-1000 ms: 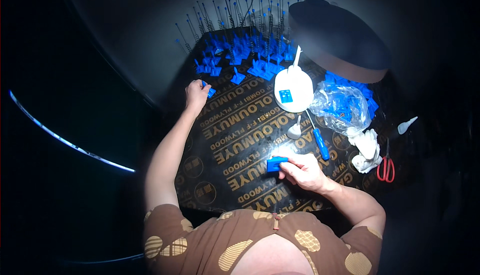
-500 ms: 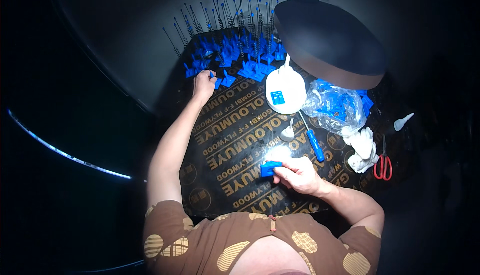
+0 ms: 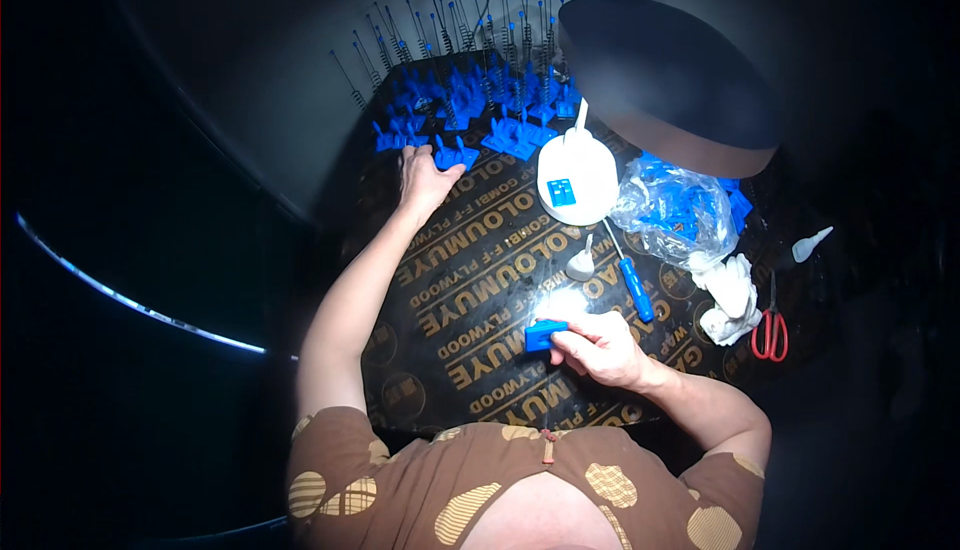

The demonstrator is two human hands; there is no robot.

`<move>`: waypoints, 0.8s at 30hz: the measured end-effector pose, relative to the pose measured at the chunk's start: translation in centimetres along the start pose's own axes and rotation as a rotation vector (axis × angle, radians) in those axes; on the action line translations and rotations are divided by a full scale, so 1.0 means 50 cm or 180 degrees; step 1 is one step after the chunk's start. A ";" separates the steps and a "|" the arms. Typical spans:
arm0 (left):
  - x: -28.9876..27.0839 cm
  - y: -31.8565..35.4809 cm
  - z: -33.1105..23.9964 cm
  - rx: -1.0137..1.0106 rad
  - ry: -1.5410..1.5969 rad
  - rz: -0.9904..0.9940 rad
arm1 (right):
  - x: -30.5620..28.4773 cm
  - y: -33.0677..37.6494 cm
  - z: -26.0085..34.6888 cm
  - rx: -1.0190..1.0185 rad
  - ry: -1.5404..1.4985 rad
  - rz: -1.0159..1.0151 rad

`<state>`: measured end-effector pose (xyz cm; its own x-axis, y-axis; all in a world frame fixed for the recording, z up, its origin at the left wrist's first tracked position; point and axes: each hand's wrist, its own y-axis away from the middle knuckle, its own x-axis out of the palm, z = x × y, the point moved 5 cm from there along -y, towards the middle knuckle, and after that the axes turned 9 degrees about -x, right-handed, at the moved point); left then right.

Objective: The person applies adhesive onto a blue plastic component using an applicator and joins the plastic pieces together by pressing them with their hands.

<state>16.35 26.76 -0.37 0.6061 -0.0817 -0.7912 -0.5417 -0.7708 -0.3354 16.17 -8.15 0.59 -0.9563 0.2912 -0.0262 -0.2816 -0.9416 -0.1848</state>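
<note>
Head view: many finished blue pieces [image 3: 470,110] stand in rows where the left hand [image 3: 425,178] rests spread, right hand [image 3: 600,348] pinching another blue block [image 3: 545,334].

Screwdriver [image 3: 632,285] between lamp [image 3: 577,178] and scissors [image 3: 769,330], on board [image 3: 470,290]

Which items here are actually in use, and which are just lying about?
In use: small blue block in right hand; blue parts with springs under left hand.
Lying about: red scissors, blue screwdriver, white cloth, plastic bag.
</note>
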 end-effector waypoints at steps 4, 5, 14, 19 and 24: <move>-0.002 0.003 -0.029 -0.0378 -0.0606 -0.0084 | 0.003 -0.001 -0.004 0.0048 -0.0054 -0.0080; 0.002 0.002 -0.036 -0.0461 -0.0736 -0.0047 | 0.000 0.001 -0.007 0.0005 -0.0051 -0.0092; 0.025 -0.006 -0.047 -0.0637 -0.0580 -0.0160 | 0.000 0.004 0.002 -0.0021 -0.0002 -0.0062; 0.033 -0.008 -0.060 -0.0800 -0.0612 -0.0213 | 0.001 0.002 0.008 -0.0046 -0.0037 -0.0072; 0.044 -0.006 -0.075 -0.0858 -0.0663 -0.0255 | 0.000 0.002 0.005 -0.0152 0.0111 0.0008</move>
<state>20.01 24.41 -0.08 0.4935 0.0950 -0.8645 -0.3070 -0.9110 -0.2754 16.10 -8.30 0.83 -0.9535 0.2953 -0.0608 -0.2743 -0.9334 -0.2313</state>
